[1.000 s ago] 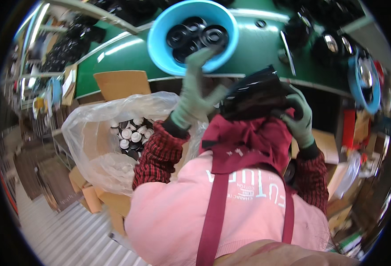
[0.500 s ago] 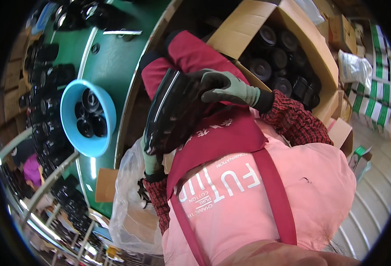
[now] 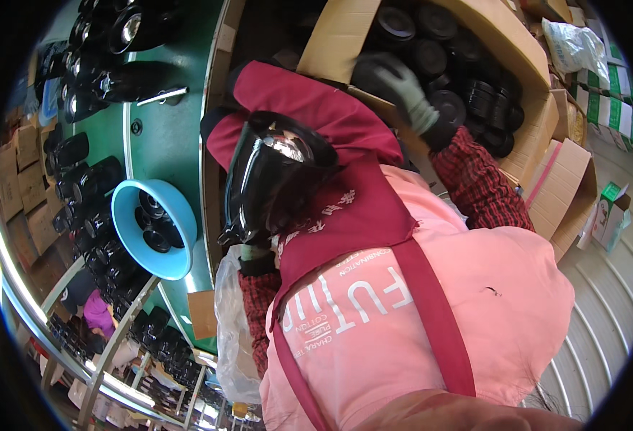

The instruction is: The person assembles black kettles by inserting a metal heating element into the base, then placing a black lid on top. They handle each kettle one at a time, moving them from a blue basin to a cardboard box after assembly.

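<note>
A glossy black jug-like shell [image 3: 241,187], with a shiny mirrored inside showing at its upper end, leans across my lap against the dark red apron [image 3: 359,208]. My left hand [image 3: 256,251], gloved, grips its lower end; the fingers are mostly hidden behind it. My right hand [image 3: 395,82], in a grey-green glove with a dark palm, is over the near edge of an open cardboard box [image 3: 334,36]. Motion smears its fingers, so what they touch is unclear. Several round black lid-like parts [image 3: 428,57] fill the box.
On the left, a green workbench [image 3: 165,151] carries a blue basin [image 3: 119,223] with black round parts and rows of black shells [image 3: 97,179]. A clear plastic bag [image 3: 234,330] hangs by my left arm. Cartons [image 3: 557,194] stand at right; another person [image 3: 97,312] is at lower left.
My right hand has left the black shell and moved up to the box of round parts. The shell has turned, showing its mirrored inside. My view has shifted.
</note>
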`<state>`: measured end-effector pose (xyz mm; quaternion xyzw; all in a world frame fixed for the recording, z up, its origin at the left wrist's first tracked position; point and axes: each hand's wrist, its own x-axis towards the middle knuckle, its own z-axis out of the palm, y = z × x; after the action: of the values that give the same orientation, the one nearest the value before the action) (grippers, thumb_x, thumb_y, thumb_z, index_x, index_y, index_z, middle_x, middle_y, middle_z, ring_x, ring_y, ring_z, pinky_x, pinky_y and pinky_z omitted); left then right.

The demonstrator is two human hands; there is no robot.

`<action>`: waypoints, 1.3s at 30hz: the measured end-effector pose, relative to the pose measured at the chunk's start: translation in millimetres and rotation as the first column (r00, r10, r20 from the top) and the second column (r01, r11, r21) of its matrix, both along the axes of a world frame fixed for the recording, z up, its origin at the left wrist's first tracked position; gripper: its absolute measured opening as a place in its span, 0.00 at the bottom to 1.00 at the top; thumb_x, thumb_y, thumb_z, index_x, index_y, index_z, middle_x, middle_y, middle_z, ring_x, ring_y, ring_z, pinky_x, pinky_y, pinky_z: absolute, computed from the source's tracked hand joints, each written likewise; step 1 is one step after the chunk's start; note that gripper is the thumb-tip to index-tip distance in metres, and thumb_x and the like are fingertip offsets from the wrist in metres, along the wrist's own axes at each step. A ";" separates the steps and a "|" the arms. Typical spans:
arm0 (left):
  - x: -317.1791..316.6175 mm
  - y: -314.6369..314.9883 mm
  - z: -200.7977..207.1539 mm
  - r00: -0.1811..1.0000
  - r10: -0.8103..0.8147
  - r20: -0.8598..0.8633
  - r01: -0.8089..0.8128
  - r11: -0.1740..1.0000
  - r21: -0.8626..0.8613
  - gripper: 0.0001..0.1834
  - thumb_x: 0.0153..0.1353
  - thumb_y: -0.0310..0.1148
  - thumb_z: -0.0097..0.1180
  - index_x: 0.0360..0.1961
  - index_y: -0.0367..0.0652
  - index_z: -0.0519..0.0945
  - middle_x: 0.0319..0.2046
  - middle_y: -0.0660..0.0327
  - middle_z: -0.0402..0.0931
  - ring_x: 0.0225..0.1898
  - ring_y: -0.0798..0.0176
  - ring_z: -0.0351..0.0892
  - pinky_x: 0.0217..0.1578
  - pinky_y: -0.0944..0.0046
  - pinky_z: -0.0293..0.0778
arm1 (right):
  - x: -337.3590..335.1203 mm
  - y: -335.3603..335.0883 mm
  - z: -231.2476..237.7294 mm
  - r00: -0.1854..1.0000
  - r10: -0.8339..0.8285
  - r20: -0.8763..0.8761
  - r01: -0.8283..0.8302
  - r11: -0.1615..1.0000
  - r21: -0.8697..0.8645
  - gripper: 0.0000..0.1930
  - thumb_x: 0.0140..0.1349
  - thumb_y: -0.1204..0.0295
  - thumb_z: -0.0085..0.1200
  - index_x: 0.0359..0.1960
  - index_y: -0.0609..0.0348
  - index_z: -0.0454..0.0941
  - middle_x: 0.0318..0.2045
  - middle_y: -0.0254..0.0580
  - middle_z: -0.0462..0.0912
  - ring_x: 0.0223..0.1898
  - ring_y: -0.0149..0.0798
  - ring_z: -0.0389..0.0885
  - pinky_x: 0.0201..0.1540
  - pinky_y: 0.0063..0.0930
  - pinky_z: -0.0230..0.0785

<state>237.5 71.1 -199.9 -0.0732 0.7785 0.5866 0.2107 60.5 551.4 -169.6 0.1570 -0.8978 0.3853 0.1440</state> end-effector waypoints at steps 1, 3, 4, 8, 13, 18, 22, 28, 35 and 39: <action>-1.5 11.2 -1.7 1.000 0.005 -0.002 -0.005 1.000 0.002 0.28 0.73 0.35 0.55 0.70 0.40 0.66 0.63 0.54 0.74 0.59 0.57 0.76 0.59 0.57 0.74 | -2.2 21.4 -15.4 0.875 -0.308 0.374 0.442 0.823 -0.358 0.18 0.66 0.64 0.60 0.54 0.59 0.78 0.55 0.49 0.80 0.58 0.49 0.76 0.62 0.39 0.69; -1.2 27.0 3.8 0.999 0.033 -0.027 -0.033 0.999 -0.025 0.28 0.72 0.35 0.55 0.70 0.40 0.66 0.62 0.54 0.74 0.60 0.57 0.76 0.59 0.57 0.74 | 9.1 92.0 -59.2 0.665 -0.693 0.278 0.553 0.707 0.440 0.42 0.56 0.40 0.63 0.66 0.56 0.70 0.64 0.57 0.71 0.67 0.58 0.67 0.68 0.54 0.58; -3.8 35.6 4.5 0.999 0.027 -0.039 -0.027 0.999 -0.024 0.28 0.72 0.34 0.56 0.70 0.40 0.66 0.62 0.54 0.74 0.60 0.57 0.76 0.59 0.57 0.74 | 33.1 111.4 -77.7 0.497 -0.827 0.263 0.598 0.546 0.587 0.56 0.49 0.31 0.63 0.74 0.50 0.58 0.73 0.59 0.58 0.73 0.63 0.54 0.70 0.66 0.50; -24.1 55.3 5.3 0.996 0.023 -0.086 -0.024 1.000 -0.012 0.28 0.72 0.34 0.56 0.69 0.40 0.67 0.62 0.54 0.74 0.60 0.57 0.76 0.59 0.58 0.74 | 100.6 141.8 -136.6 0.036 -0.869 0.493 0.454 0.453 0.767 0.69 0.41 0.30 0.68 0.80 0.36 0.38 0.78 0.62 0.37 0.76 0.77 0.35 0.71 0.74 0.46; -8.6 48.2 8.9 0.992 0.109 -0.070 -0.110 0.994 -0.016 0.28 0.71 0.33 0.58 0.69 0.39 0.67 0.62 0.53 0.74 0.60 0.56 0.76 0.59 0.58 0.74 | 77.1 119.3 -103.8 0.139 -0.885 0.444 0.461 0.455 0.762 0.68 0.39 0.31 0.70 0.79 0.42 0.44 0.76 0.57 0.48 0.74 0.71 0.48 0.69 0.70 0.54; -10.0 44.0 12.9 0.985 0.149 -0.087 -0.151 0.988 -0.024 0.28 0.70 0.32 0.59 0.68 0.39 0.68 0.61 0.53 0.75 0.60 0.56 0.76 0.59 0.59 0.75 | 37.6 121.7 -101.4 0.716 -0.679 0.162 0.658 0.734 0.171 0.54 0.51 0.44 0.72 0.74 0.54 0.56 0.63 0.55 0.70 0.67 0.51 0.68 0.64 0.50 0.67; -23.4 39.8 10.2 0.979 0.145 -0.141 -0.143 0.989 0.019 0.27 0.70 0.31 0.59 0.68 0.38 0.68 0.61 0.53 0.75 0.60 0.56 0.75 0.59 0.59 0.75 | -15.5 -1.3 53.9 0.741 0.410 0.532 0.302 0.504 -0.809 0.45 0.60 0.67 0.65 0.77 0.52 0.53 0.51 0.46 0.78 0.43 0.37 0.80 0.41 0.31 0.75; -48.0 41.2 10.0 0.967 0.175 -0.186 -0.148 0.978 0.150 0.27 0.69 0.29 0.61 0.67 0.38 0.69 0.60 0.53 0.75 0.61 0.56 0.75 0.59 0.60 0.75 | -48.5 -144.7 151.7 0.549 0.820 0.161 -0.446 0.450 -0.774 0.55 0.45 0.76 0.72 0.77 0.56 0.54 0.69 0.44 0.64 0.72 0.42 0.60 0.74 0.37 0.51; -59.8 63.6 38.0 0.921 0.371 0.116 -0.367 0.731 0.575 0.26 0.67 0.30 0.63 0.64 0.37 0.72 0.58 0.53 0.76 0.60 0.56 0.76 0.58 0.60 0.76 | -47.8 -183.2 148.8 0.544 0.822 0.170 -0.576 0.512 -0.637 0.56 0.45 0.63 0.78 0.77 0.55 0.56 0.72 0.50 0.60 0.73 0.48 0.59 0.74 0.41 0.53; -60.3 64.7 41.5 0.890 0.402 0.215 -0.441 0.639 0.630 0.26 0.65 0.33 0.66 0.62 0.37 0.75 0.56 0.51 0.77 0.58 0.56 0.77 0.55 0.62 0.76 | -48.0 -183.6 147.0 0.564 0.806 0.178 -0.590 0.545 -0.596 0.56 0.45 0.61 0.78 0.76 0.54 0.57 0.71 0.50 0.62 0.72 0.50 0.60 0.73 0.42 0.53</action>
<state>177.1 135.8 -158.4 -0.1889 0.4735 0.8543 0.1012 12.5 367.8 -22.6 0.3812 -0.6373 0.6401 -0.1971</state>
